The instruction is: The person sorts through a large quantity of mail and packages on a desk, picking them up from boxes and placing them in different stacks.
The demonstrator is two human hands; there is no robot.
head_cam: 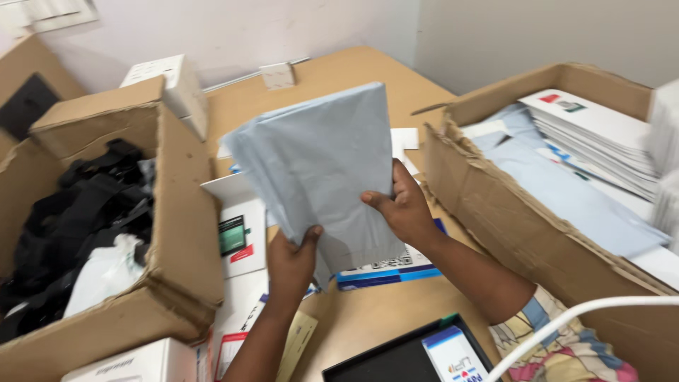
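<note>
On the left stands an open cardboard box (170, 233) with black straps and a white bag (102, 272) inside; its torn front flap leans out over the worktop (368, 318). Just beside it lie white cards (240, 233) with a dark green patch, partly under the thing being handled.

The left hand (290, 258) is closed on the lower edge of a bundle of pale blue bags (318, 163), thumb on the front face, fingers hidden behind. The bundle is held up off the worktop, tilted, its top corner pointing toward the far wall. The right hand (403, 205) is clamped on the bundle's right side, fingers wrapped round the front.

To hold such a limp, slippery stack well, I judge both hands should keep pinching near the edges with the sheets squared together, since the bottom corner already sags loosely below the left thumb and single sheets could slide out.

Under the hands lies a blue-and-white packet (389, 272), and nearer the body a black tray (396, 354) with a small blue-and-white carton (453, 357).

Open room is narrow: bare worktop shows only between the two boxes and toward the far edge. On the right a second cardboard box (516, 226), its rim ragged, holds more pale blue bags and a stack of white envelopes (601, 141). A white cable (580, 315) crosses over the right forearm, near enough to snag
</note>
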